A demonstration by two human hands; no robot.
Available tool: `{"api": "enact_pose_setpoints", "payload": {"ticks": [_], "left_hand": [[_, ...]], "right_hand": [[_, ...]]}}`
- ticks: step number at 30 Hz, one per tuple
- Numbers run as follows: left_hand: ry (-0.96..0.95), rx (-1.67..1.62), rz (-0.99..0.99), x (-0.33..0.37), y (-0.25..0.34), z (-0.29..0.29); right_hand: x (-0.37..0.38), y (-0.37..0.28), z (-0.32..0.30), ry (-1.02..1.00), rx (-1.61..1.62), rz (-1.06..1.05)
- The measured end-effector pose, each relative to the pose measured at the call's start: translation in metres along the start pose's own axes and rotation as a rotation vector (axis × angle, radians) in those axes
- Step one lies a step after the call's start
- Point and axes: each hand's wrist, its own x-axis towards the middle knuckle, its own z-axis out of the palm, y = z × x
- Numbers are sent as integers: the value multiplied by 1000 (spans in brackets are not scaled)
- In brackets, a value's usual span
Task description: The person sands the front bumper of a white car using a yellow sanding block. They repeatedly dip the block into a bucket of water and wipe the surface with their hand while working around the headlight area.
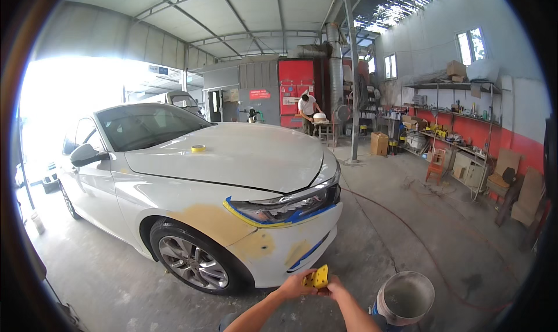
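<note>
Low in the middle of the view, my two hands meet around a yellow sheet with dark holes (318,277), which looks like a piece of sandpaper. My left hand (294,286) grips its left side, and the fingers of my right hand (333,286) are closed on its right edge. Just beyond my hands is the front corner of a white car (119,184). Tan patches (212,220) cover part of its fender and bumper. Blue and yellow masking tape (261,223) borders the headlight (285,207), and more blue tape runs along the lower bumper.
A bucket (407,297) stands by my right arm. One tape roll (199,149) lies on the hood. A hose (401,219) crosses the floor at right, towards cluttered shelves (453,114) and an orange chair (436,162). Another person (308,108) works at the back.
</note>
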Motion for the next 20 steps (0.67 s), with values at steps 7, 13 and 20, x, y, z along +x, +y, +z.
{"api": "enact_pose_setpoints", "payload": {"ticks": [7, 13, 20], "left_hand": [[196, -366, -157, 18, -63, 42], [184, -248, -147, 69, -121, 86], [214, -360, -261, 111, -70, 71]], "right_hand": [[24, 31, -1, 114, 170, -107], [89, 88, -38, 54, 310, 29], [100, 20, -51, 144, 275, 144]]}}
